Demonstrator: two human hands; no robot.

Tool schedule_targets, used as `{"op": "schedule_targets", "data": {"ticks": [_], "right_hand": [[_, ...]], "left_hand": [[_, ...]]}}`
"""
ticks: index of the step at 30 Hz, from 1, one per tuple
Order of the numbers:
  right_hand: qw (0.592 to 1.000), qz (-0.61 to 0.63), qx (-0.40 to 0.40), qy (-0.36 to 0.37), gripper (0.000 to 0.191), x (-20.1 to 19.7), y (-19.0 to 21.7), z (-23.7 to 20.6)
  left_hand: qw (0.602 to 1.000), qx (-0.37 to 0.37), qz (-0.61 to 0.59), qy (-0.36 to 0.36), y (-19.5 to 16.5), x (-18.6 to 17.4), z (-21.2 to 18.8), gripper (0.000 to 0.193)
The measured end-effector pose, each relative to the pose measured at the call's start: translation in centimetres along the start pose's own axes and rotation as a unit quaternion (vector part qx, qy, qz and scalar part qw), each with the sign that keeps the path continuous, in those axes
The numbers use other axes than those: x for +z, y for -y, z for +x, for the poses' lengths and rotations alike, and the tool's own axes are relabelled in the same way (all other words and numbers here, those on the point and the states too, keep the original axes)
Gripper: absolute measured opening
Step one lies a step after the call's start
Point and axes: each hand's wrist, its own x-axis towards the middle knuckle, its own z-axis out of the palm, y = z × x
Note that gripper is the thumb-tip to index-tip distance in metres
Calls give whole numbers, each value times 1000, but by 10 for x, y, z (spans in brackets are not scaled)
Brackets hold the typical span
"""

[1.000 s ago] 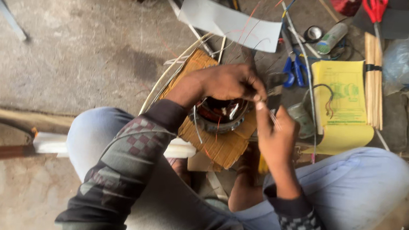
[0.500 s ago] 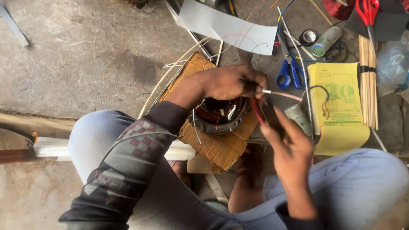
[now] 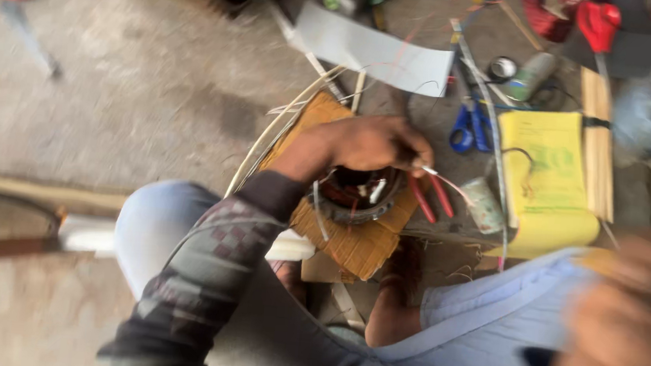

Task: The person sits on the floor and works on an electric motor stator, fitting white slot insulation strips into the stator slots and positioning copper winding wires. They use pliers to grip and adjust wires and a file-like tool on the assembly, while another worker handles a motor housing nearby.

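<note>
Open floor to the left, clutter to the right

The concrete floor in the upper left of the frame lies mostly bare. Right of the left hand, blue scissors, a yellow pad and wooden sticks crowd together; a grey sheet blocks the upper middle, and red-handled pliers lie just beside the round metal part.

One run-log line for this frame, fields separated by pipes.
left hand pinching thin white wire above round motor stator | right hand blurred at lower right, grip unclear | stator on woven mat

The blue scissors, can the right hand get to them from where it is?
Probably yes: the blue scissors lie uncovered on the floor, and the right hand, blurred near the knee, seems to have open space towards them.
</note>
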Motion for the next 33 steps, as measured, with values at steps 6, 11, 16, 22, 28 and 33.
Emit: {"op": "schedule_targets", "data": {"ticks": [6,11,16,22,28,33], "right_hand": [[888,-316,-201,265,50,-5,6,48],[955,-182,-115,205,50,16,-63,54],[956,-170,-124,206,43,16,-68,48],[965,-165,-50,199,40,-13,-15,24],[944,-215,202,146,40,29,7,22],[989,107,99,14,56,65,-79,-3]], "left_hand": [[999,17,-44,23,5,-5,5,19],[998,5,-50,26,0,-4,5,19],[999,-3,-36,25,-1,-6,5,19],[999,27,-32,8,3,-5,1,21],[998,37,-41,7,5,-2,1,21],[999,33,-14,-14,8,2,2,26]]}}
